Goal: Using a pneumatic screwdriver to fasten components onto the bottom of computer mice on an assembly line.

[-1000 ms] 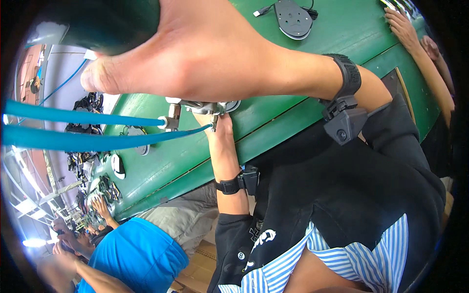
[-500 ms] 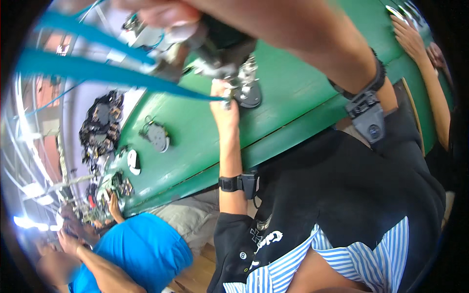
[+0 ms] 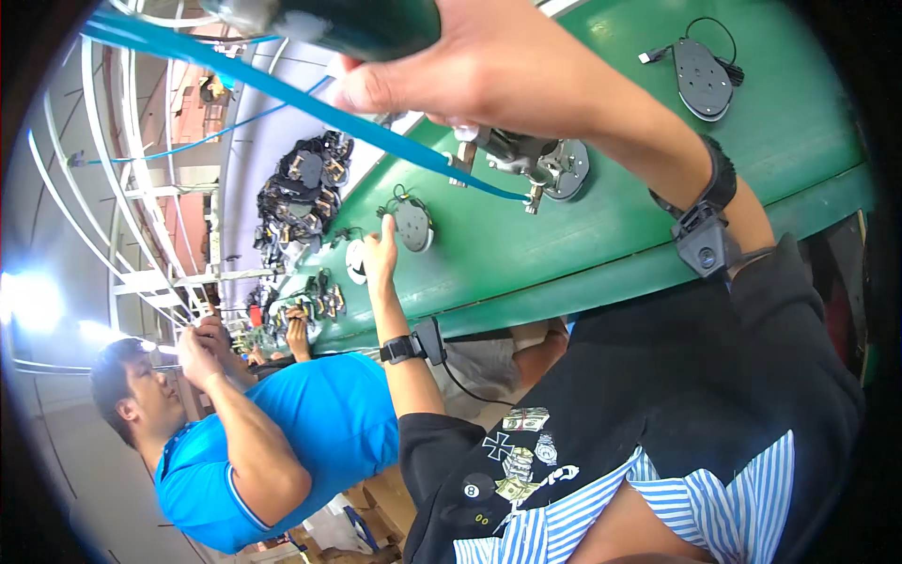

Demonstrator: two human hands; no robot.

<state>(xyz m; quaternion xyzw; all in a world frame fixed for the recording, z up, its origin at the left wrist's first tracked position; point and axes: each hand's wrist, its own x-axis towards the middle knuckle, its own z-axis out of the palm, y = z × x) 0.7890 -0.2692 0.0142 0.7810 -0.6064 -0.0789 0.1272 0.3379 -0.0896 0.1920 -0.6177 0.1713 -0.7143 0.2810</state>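
Observation:
My right hand (image 3: 489,70) is wrapped round the dark cylinder of an air screwdriver (image 3: 376,26), held above the bench with a blue air hose (image 3: 282,91) trailing across it. Below the tool's metal head lies an open mouse base (image 3: 570,167) with silvery parts, partly covered by the tool. My left hand (image 3: 381,252) reaches left, a finger stretched out beside a grey oval mouse base (image 3: 414,226) with a coiled cable. A white mouse shell (image 3: 355,261) lies on that hand's other side. Some left fingers are hidden; I see nothing held there.
Another grey mouse base (image 3: 703,83) with its cable and plug lies at the right on the green bench (image 3: 648,188). A heap of dark mouse parts (image 3: 301,193) sits at the far left. A person in a blue shirt (image 3: 329,423) works close to my left.
My left hand has left the mouse base under the tool and moved left to another base. My right hand still holds the screwdriver. The view has shifted, bringing the right-hand base into sight.

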